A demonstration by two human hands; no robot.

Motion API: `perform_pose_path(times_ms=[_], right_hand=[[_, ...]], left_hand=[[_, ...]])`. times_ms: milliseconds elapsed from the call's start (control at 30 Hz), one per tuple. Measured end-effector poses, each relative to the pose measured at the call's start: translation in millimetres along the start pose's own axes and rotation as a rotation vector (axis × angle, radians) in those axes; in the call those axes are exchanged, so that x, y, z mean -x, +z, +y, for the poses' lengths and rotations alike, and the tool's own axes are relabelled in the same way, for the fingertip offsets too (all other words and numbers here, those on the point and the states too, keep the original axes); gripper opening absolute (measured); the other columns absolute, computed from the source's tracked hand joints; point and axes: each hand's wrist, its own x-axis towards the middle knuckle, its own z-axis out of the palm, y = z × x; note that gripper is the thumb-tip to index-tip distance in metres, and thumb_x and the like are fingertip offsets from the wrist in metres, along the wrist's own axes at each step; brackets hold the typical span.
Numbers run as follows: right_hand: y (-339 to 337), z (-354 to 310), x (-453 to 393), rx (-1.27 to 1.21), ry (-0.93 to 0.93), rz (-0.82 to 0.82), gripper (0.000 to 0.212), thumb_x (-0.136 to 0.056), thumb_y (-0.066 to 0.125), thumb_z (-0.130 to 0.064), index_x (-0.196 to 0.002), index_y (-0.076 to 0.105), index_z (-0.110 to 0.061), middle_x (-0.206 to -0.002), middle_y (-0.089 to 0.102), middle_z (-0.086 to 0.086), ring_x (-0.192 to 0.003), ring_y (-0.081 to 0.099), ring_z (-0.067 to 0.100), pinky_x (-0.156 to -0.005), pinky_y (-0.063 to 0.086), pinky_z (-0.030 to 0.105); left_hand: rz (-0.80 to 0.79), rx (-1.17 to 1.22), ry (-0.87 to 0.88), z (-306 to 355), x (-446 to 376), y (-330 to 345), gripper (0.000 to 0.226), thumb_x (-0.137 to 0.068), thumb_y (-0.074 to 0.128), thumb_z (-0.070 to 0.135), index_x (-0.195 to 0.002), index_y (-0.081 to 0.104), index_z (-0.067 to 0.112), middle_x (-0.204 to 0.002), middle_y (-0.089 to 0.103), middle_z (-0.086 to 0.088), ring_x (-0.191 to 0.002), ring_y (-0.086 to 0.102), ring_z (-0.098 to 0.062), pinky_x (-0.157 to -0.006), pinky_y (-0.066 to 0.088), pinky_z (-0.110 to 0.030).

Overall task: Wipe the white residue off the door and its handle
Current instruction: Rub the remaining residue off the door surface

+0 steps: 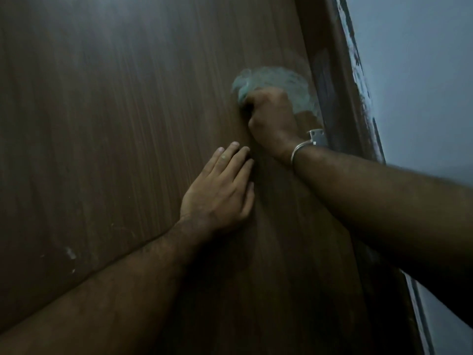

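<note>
A dark brown wood-grain door [115, 124] fills most of the view. My right hand [271, 116] grips a pale, blurred cloth [245, 85] and presses it against the door near its right edge. A whitish smear [299, 93] lies on the door around and beside that hand. A small metal fitting [317, 137] shows at the door's edge just behind my right wrist, partly hidden by it. My left hand [222, 188] lies flat on the door below and left of the right hand, fingers straight and together. No handle is plainly visible.
The brown door frame [340, 80] runs along the right, with white paint marks on its outer edge. Beyond it is a pale blue-grey wall [422, 73]. A few small white specks [70, 253] sit on the door at lower left.
</note>
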Motion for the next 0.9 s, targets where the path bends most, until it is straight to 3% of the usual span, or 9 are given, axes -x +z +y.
perform_pose_path(times_ms=[100,300,433,600,767,833,900], right_hand=[[0.4,-19.3,2.0,-0.017,-0.130,-0.027,0.029,-0.086,0.046,-0.004,-0.097,0.073,-0.006,-0.105,0.067,0.012,-0.098,0.061,0.030,-0.084,0.050,0.044],[-5.5,11.9,-20.3,-0.034,0.080,0.012,0.031,-0.090,0.047,-0.001,-0.109,0.071,-0.009,-0.115,0.067,0.012,-0.109,0.061,0.026,-0.095,0.049,0.039],[-0.9,-8.0,-6.8,-0.020,-0.105,-0.010,0.031,-0.091,0.045,-0.003,-0.106,0.072,-0.008,-0.110,0.069,0.012,-0.104,0.063,0.027,-0.091,0.049,0.040],[-7.7,13.8,-35.4,-0.003,0.115,0.033,0.033,-0.094,0.043,-0.005,-0.111,0.070,-0.010,-0.116,0.066,0.010,-0.106,0.061,0.025,-0.093,0.049,0.038],[0.0,-13.1,-7.0,-0.013,-0.147,0.001,0.032,-0.088,0.043,-0.002,-0.103,0.071,-0.004,-0.111,0.067,0.013,-0.103,0.058,0.029,-0.090,0.045,0.039],[-3.0,-12.2,-33.2,-0.018,-0.089,0.023,0.031,-0.089,0.043,-0.005,-0.102,0.072,-0.007,-0.109,0.067,0.012,-0.102,0.060,0.029,-0.089,0.047,0.039],[-8.6,3.2,-52.8,-0.053,0.091,0.061,0.029,-0.091,0.046,-0.008,-0.103,0.072,-0.008,-0.109,0.068,0.014,-0.102,0.063,0.029,-0.090,0.049,0.039]], left_hand=[[0.016,-0.007,-0.013,2.4,0.5,-0.3,0.058,-0.098,0.027,0.041,-0.141,0.046,0.007,-0.152,0.038,-0.015,-0.147,0.023,-0.028,-0.120,0.020,-0.044],[0.002,0.013,0.005,0.9,-0.2,-0.4,0.058,-0.098,0.026,0.041,-0.142,0.045,0.008,-0.153,0.037,-0.014,-0.146,0.024,-0.028,-0.120,0.020,-0.044],[0.020,-0.019,-0.025,2.9,-0.8,0.8,0.058,-0.098,0.028,0.041,-0.141,0.047,0.007,-0.152,0.038,-0.015,-0.146,0.025,-0.028,-0.120,0.021,-0.044],[-0.007,-0.027,0.008,-0.9,-1.9,2.4,0.058,-0.098,0.026,0.042,-0.142,0.044,0.009,-0.153,0.036,-0.015,-0.146,0.024,-0.029,-0.120,0.020,-0.044],[0.022,-0.050,-0.002,2.9,-0.2,1.9,0.058,-0.097,0.029,0.040,-0.140,0.047,0.006,-0.150,0.040,-0.016,-0.145,0.027,-0.030,-0.120,0.020,-0.044],[0.029,-0.046,0.005,2.7,-1.0,2.7,0.057,-0.096,0.031,0.040,-0.139,0.049,0.006,-0.149,0.042,-0.017,-0.144,0.029,-0.030,-0.119,0.023,-0.045],[0.021,-0.038,0.009,0.1,-1.9,3.4,0.057,-0.097,0.030,0.041,-0.140,0.047,0.007,-0.151,0.040,-0.016,-0.145,0.028,-0.030,-0.119,0.024,-0.045]])
